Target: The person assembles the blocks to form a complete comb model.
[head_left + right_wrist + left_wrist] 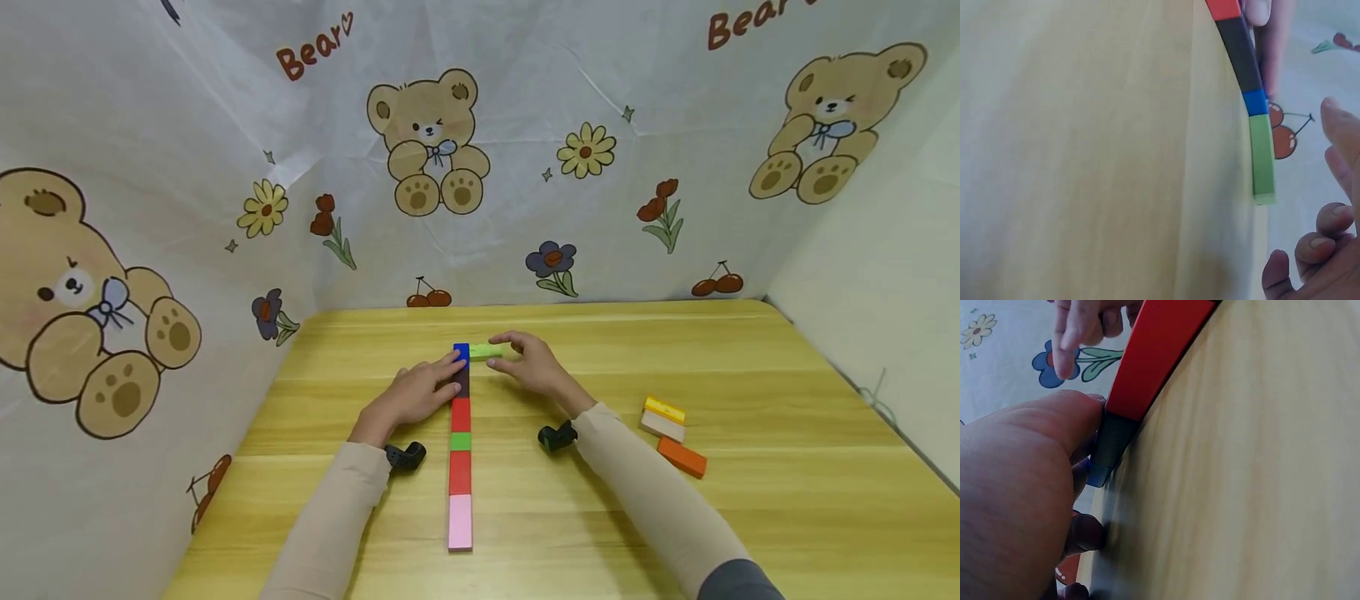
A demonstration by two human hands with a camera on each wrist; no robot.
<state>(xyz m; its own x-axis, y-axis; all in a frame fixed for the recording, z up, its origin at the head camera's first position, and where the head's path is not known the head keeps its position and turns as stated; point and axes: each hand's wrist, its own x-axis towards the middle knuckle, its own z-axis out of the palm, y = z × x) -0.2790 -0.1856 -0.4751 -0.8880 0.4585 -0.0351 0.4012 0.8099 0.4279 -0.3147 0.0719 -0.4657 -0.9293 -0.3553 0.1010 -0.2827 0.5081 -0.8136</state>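
Note:
A straight row of blocks runs away from me down the table: a pink block (461, 523), a red block (460, 472), a green block (461, 442), another red block (461, 414), a dark block (463, 386) and a blue block (461, 348) at the far end. From the blue block a light green block (483, 352) extends rightward, making a corner. My left hand (412, 396) rests its fingertips and thumb against the left side of the blue and dark blocks. Thumb and forefinger spread, my right hand (536, 367) is beside the light green block's right end, apart from it in the right wrist view (1264, 156).
On the right of the wooden table (787, 400) lie a yellow block (665, 409), a beige block (662, 426) and an orange block (682, 458), close together. A bear-print cloth (510, 250) hangs behind the far edge and along the left side.

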